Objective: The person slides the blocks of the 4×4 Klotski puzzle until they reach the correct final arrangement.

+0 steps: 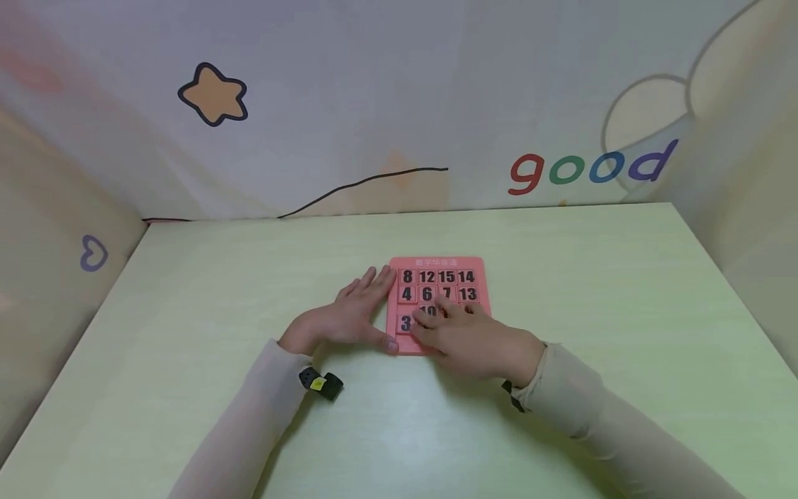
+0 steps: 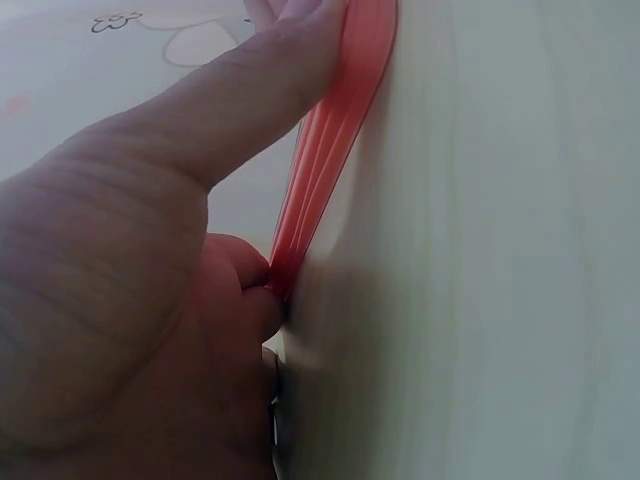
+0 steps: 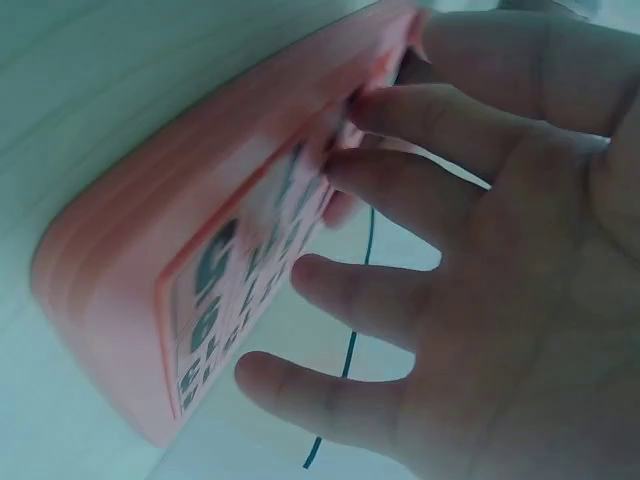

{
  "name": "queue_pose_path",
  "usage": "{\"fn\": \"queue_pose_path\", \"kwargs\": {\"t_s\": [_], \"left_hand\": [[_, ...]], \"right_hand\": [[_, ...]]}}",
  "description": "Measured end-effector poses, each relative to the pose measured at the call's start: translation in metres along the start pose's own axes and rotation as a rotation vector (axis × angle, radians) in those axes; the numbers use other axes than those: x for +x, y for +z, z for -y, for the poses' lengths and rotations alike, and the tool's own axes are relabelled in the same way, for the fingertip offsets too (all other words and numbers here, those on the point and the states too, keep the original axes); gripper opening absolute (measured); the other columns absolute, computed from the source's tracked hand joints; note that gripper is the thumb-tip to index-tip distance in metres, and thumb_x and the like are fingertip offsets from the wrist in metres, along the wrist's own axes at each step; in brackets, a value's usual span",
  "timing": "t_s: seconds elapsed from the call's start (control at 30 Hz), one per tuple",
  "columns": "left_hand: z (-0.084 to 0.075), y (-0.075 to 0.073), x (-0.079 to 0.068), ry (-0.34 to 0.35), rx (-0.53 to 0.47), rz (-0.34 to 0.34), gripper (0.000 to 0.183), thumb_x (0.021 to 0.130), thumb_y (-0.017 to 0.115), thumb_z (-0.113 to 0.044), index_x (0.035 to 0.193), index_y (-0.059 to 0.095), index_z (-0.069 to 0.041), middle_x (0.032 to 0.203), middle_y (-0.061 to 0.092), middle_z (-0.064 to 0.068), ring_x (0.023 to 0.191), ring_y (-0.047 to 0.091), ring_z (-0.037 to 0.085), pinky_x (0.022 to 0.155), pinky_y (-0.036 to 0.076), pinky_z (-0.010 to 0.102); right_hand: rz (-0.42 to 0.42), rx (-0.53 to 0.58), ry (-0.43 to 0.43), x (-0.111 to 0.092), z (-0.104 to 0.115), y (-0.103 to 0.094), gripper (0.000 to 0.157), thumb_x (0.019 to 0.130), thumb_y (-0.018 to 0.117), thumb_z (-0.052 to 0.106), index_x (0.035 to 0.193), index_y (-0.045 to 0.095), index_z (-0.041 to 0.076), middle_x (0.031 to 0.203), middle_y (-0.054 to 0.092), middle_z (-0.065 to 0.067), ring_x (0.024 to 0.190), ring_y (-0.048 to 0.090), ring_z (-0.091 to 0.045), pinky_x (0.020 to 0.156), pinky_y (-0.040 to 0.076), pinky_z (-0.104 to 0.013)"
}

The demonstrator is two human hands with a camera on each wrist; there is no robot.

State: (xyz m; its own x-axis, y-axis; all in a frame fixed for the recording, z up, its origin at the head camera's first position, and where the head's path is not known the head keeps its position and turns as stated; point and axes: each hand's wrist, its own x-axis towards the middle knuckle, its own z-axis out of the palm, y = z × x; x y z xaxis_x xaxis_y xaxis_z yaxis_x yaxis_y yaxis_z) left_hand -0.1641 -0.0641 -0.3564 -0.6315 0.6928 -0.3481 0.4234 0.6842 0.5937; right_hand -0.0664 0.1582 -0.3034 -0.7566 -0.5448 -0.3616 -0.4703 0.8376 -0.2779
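Observation:
A pink number slide puzzle (image 1: 393,305) lies flat on the table, its tiles bearing black numbers. The top row reads 8, 12, 15, 14; below it stand 4, 6, 7 and 13. Lower on the left side is the 3 tile (image 1: 405,324), with a bare pink gap above it. My left hand (image 1: 349,315) lies along the puzzle's left side, fingers spread and straight, thumb at the near left corner. Over the lower tiles reaches my right hand (image 1: 476,339), fingers extended and fingertips at the tiles. It hides most of the lower right tiles.
The pale green table (image 1: 187,333) spreads around the puzzle. Behind it rises a cloth backdrop (image 1: 349,90) printed with a star and the word "good". A dark strap (image 1: 321,383) with a yellow patch sits at the left wrist.

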Motion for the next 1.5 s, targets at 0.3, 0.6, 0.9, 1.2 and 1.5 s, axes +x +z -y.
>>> {"fn": "queue_pose_path", "kwargs": {"t_s": [0.3, 0.6, 0.9, 1.2, 1.5], "left_hand": [[0.002, 0.0, -0.002, 0.005, 0.013, 0.011, 0.123, 0.082, 0.081, -0.051, 0.163, -0.005, -0.015, 0.168, -0.01, -0.001, 0.15, -0.021, 0.016, 0.121, -0.008, 0.04], [0.006, 0.0, -0.002, 0.014, 0.008, 0.001, 0.124, 0.082, 0.08, -0.052, 0.163, -0.006, -0.015, 0.167, -0.011, -0.001, 0.15, -0.021, 0.016, 0.121, -0.008, 0.04], [0.004, 0.001, 0.0, 0.006, -0.017, -0.01, 0.124, 0.08, 0.082, -0.05, 0.163, -0.004, -0.016, 0.168, -0.009, -0.001, 0.151, -0.02, 0.015, 0.121, -0.008, 0.041], [0.001, -0.001, 0.005, 0.029, 0.007, -0.009, 0.125, 0.08, 0.082, -0.053, 0.163, -0.004, -0.017, 0.168, -0.009, -0.002, 0.151, -0.02, 0.016, 0.122, -0.006, 0.042], [0.0, 0.0, 0.001, 0.008, -0.009, -0.012, 0.124, 0.08, 0.083, -0.049, 0.163, -0.003, -0.018, 0.168, -0.01, -0.003, 0.151, -0.019, 0.017, 0.122, -0.006, 0.043]], "right_hand": [[-0.043, -0.012, 0.126, 0.014, -0.004, 0.001, 0.049, 0.102, 0.056, 0.029, 0.151, 0.05, 0.027, 0.165, 0.024, -0.012, 0.149, 0.013, -0.048, 0.11, 0.017, -0.075], [-0.022, -0.001, 0.111, 0.009, -0.006, -0.005, 0.053, 0.103, 0.055, 0.03, 0.155, 0.044, 0.024, 0.165, 0.022, -0.016, 0.148, 0.015, -0.048, 0.11, 0.022, -0.074], [0.031, -0.055, 0.004, -0.013, 0.003, -0.011, 0.042, 0.105, 0.054, 0.023, 0.144, 0.057, 0.01, 0.155, 0.044, -0.01, 0.145, 0.03, -0.044, 0.105, 0.034, -0.07], [0.002, -0.047, -0.004, -0.007, 0.016, 0.003, 0.045, 0.107, 0.048, 0.022, 0.15, 0.051, 0.009, 0.159, 0.038, -0.006, 0.147, 0.027, -0.039, 0.111, 0.03, -0.067], [0.004, -0.002, -0.015, -0.009, 0.015, 0.002, 0.047, 0.108, 0.046, 0.024, 0.154, 0.046, 0.015, 0.162, 0.032, -0.006, 0.149, 0.022, -0.039, 0.113, 0.024, -0.067]]}}
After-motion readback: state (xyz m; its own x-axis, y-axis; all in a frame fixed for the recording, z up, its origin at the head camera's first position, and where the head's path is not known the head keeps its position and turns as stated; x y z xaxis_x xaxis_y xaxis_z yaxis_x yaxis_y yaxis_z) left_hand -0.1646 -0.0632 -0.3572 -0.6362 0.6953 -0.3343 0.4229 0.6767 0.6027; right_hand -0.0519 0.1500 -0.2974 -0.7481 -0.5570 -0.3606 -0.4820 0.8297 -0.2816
